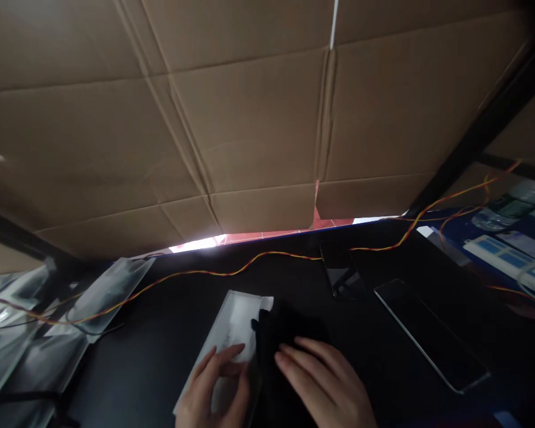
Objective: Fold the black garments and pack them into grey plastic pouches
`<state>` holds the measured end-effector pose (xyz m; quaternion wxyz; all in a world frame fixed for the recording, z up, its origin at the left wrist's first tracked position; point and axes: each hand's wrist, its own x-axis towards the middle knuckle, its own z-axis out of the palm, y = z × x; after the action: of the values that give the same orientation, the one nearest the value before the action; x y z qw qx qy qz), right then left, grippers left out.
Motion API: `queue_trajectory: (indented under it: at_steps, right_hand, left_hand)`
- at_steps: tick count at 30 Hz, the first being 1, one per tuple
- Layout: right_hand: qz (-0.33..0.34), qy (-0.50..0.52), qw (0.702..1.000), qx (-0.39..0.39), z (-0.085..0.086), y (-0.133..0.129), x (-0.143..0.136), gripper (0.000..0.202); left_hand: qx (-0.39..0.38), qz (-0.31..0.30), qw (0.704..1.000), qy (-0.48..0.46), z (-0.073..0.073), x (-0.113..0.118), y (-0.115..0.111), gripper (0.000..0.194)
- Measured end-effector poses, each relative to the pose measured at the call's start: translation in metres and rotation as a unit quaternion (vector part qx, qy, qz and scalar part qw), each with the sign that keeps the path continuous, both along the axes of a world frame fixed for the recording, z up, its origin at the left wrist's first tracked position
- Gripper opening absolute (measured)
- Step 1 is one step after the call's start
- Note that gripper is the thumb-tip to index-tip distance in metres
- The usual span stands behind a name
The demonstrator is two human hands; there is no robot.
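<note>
My left hand (216, 386) is curled over a whitish translucent plastic bag (243, 309), its thumb and fingertips drawn together at the bag's right edge. Against that edge lies a dark, soft-looking black item (289, 324), perhaps cloth; its exact kind is too dark to make out. My right hand (327, 380) rests on the black item with its fingers stretched out and lying flat. The lower part of the black item is hidden by the right hand and the picture's bottom edge.
On the black tabletop (129, 368), a smartphone (430, 333) lies to the right, with a smaller dark device (341, 270) behind it. A twisted red-yellow wire (223, 273) crosses the back. Clear bags (111, 291) lie left. Cardboard (249, 131) walls the rear; a plastic bottle (512, 205) lies far right.
</note>
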<state>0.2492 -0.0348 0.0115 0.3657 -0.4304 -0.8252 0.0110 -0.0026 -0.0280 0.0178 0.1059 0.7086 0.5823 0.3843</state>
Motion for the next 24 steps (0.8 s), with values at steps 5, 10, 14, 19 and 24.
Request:
queue_trajectory:
  at_steps: [5, 10, 14, 19, 24]
  right_hand:
    - [0.033, -0.021, 0.998, 0.045, -0.019, 0.018, -0.034, 0.025]
    - [0.17, -0.114, 0.979, -0.006, -0.007, 0.029, -0.03, 0.022]
    - [0.136, -0.131, 0.978, -0.09, 0.002, 0.037, -0.031, 0.034]
    - [0.161, -0.109, 0.975, -0.111, 0.005, 0.041, -0.039, 0.039]
    - [0.246, -0.106, 0.962, -0.053, -0.009, 0.04, -0.048, 0.032]
  left_hand:
    - [0.006, 0.021, 0.999, -0.034, -0.011, 0.007, 0.003, 0.019]
    - [-0.005, -0.07, 0.997, -0.016, -0.009, 0.003, 0.006, 0.015]
    - [-0.028, -0.157, 0.987, 0.023, 0.008, -0.005, 0.01, 0.024]
    - [-0.011, -0.166, 0.972, 0.164, 0.015, -0.027, 0.016, 0.056]
    - [0.021, -0.205, 0.944, 0.257, 0.008, -0.037, 0.022, 0.07]
